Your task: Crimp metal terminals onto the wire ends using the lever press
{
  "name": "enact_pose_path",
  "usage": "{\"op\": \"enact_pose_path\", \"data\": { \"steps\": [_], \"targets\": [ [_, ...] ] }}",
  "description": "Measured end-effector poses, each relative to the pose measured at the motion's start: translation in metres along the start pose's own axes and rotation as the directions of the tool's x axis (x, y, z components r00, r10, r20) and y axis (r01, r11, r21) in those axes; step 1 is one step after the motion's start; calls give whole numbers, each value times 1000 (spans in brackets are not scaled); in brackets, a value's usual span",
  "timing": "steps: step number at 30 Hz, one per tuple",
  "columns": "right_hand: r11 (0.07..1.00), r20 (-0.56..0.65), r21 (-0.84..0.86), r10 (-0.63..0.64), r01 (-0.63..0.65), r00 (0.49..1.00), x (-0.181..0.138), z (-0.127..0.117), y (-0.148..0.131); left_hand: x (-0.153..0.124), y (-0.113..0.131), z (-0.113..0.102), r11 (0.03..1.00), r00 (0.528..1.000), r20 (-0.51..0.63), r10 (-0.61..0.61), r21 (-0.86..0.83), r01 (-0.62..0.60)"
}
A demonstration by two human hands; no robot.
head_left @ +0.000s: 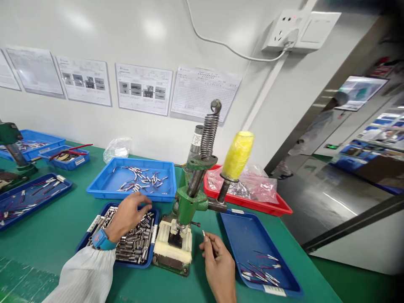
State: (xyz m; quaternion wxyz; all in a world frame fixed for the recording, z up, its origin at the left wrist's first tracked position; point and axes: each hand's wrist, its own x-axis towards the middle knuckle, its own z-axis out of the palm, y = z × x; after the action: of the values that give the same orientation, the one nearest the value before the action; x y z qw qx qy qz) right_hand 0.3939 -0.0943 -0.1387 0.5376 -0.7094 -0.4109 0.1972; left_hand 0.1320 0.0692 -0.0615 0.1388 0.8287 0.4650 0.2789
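My left hand (131, 214), with a blue watch on its wrist, hovers over a dark blue tray (117, 266) of small metal sleeves (134, 244). Its fingers are loosely bent and apart, with nothing visible in them. My right hand (217, 263) is closed in a pinch at the front right of the press. A small white-tipped piece (203, 234) sticks up from between thumb and forefinger; the rest of it is hidden by the hand. Between my hands stands a green hand press (186, 206) with a spring on top and a yellow-wrapped handle (239, 155).
Behind my left hand a blue tray (94, 189) holds short wire leads. To the right lie another blue tray (249, 235) with wire leads and a red tray (284, 207) with plastic bags. More trays and another press (12, 151) stand left. A person (315, 126) is in the background.
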Motion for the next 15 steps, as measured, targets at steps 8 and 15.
{"op": "enact_pose_path", "data": {
  "steps": [8,15],
  "targets": [
    [993,-134,106,-30,45,991,-24,1,-30,-10,19,21,980,989,147,-20,200,-10],
    [961,-126,263,-59,91,990,-59,49,-85,-10,24,24,954,990,136,-37,301,-6]
  ]
}}
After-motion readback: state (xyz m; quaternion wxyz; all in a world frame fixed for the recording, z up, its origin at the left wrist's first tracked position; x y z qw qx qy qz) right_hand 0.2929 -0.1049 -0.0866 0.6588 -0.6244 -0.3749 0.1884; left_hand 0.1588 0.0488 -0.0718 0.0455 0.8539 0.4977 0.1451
